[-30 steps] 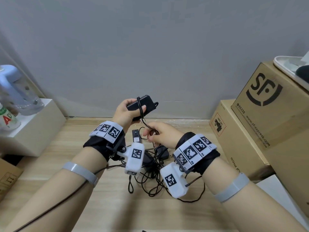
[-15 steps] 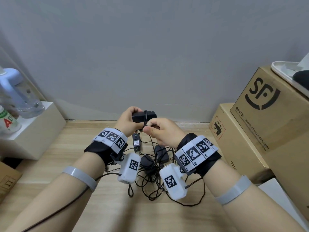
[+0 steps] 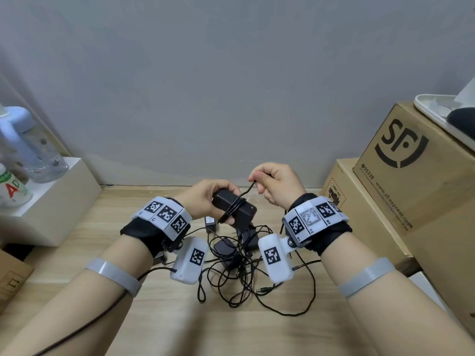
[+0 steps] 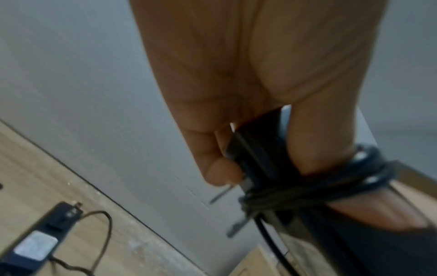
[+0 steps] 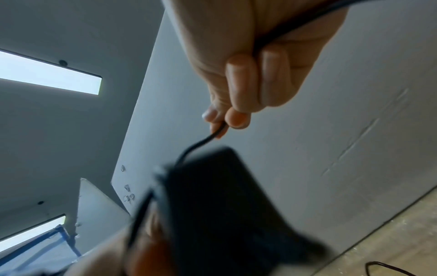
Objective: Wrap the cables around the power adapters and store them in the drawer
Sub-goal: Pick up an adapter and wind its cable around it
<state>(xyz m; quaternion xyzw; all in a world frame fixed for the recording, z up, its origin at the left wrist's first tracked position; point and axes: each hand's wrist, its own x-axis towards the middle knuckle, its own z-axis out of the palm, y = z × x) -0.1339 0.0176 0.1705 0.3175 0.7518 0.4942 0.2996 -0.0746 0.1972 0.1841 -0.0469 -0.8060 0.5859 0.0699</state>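
My left hand (image 3: 205,199) grips a black power adapter (image 3: 237,208) above the wooden table, with several turns of its black cable (image 3: 231,210) wound around the body. In the left wrist view the adapter (image 4: 257,156) sits between thumb and fingers, the coils (image 4: 307,188) crossing over my thumb. My right hand (image 3: 275,185) is raised just right of it and pinches the free run of cable (image 3: 250,187) between thumb and forefinger; the right wrist view shows the same cable (image 5: 201,143) leading down to the blurred adapter (image 5: 224,205). No drawer is in view.
A tangle of more black adapters and cables (image 3: 236,255) lies on the table (image 3: 257,330) below my hands. Stacked cardboard boxes (image 3: 411,181) stand at the right, a white box (image 3: 51,201) with bottles at the left, a grey wall behind.
The right hand has lifted up and to the right, drawing the cable taut over the adapter. The left hand has lowered and tilted the adapter, which now carries more turns.
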